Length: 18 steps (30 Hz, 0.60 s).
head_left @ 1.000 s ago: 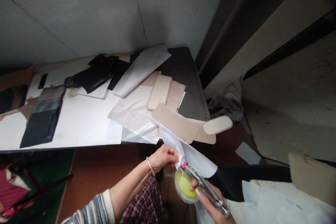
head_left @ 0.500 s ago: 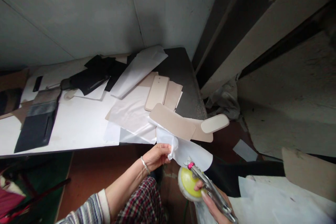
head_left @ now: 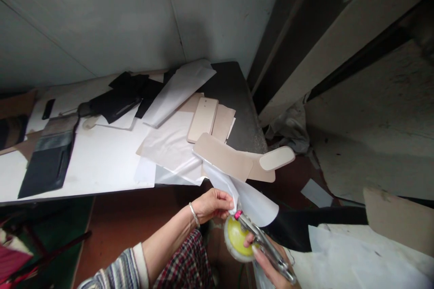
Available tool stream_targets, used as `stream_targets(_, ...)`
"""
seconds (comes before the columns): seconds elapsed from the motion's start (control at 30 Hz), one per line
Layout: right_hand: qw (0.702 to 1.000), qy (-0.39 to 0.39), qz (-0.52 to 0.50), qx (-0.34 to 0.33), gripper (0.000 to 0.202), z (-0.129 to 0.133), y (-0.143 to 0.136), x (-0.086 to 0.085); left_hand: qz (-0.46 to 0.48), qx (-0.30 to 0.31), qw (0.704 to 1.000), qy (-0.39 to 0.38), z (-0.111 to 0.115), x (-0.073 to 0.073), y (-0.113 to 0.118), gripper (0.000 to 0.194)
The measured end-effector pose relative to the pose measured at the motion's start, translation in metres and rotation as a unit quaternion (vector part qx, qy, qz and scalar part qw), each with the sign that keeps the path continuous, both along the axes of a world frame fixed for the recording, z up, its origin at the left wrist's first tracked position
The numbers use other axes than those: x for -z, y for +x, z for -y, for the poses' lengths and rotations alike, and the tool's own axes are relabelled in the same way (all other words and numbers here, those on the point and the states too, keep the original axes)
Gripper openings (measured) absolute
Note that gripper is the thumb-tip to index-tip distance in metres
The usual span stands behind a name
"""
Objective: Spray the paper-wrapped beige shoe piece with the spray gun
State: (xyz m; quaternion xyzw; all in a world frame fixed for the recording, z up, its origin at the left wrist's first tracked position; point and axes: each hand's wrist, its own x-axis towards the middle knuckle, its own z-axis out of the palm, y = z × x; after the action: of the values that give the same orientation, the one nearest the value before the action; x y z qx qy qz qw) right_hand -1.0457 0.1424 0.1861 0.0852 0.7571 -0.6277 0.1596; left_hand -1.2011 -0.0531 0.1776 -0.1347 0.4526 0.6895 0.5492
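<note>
Below the worktop (head_left: 101, 162), left hand (head_left: 212, 203) pinches floppy white sheet (head_left: 252, 198); right hand (head_left: 267, 262) clamps metal tool (head_left: 264, 246), yellow disc (head_left: 237, 237).

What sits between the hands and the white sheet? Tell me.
Nothing visible. The left hand already pinches the white sheet at its edge, and the tape dispenser in the right hand has its pink tip right against the sheet.

Craft workshop: worktable (head_left: 101, 167) strewn with leather pieces (head_left: 50, 158), card templates (head_left: 222, 156).
</note>
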Motion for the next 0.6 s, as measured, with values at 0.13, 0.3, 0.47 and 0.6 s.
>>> stream_targets(0.13,1.0,-0.006,0.027,0.001,0.029,0.0,-0.005,-0.007,0.008,0.016,1.0,-0.003,0.002,-0.001,-0.003,0.03)
stream_targets(0.3,0.998,-0.009,0.043,0.035,0.031,0.003,-0.006,-0.011,0.012,0.014,1.0,0.005,0.0,-0.004,-0.005,0.031)
stream_targets(0.47,0.993,-0.041,0.065,0.093,0.031,0.007,-0.001,-0.004,0.0,-0.006,1.0,0.005,-0.003,-0.008,-0.005,0.036)
stream_targets(0.6,0.988,-0.062,0.082,0.115,0.032,0.009,-0.004,-0.005,-0.029,-0.037,0.999,-0.002,-0.007,-0.012,-0.003,0.038)
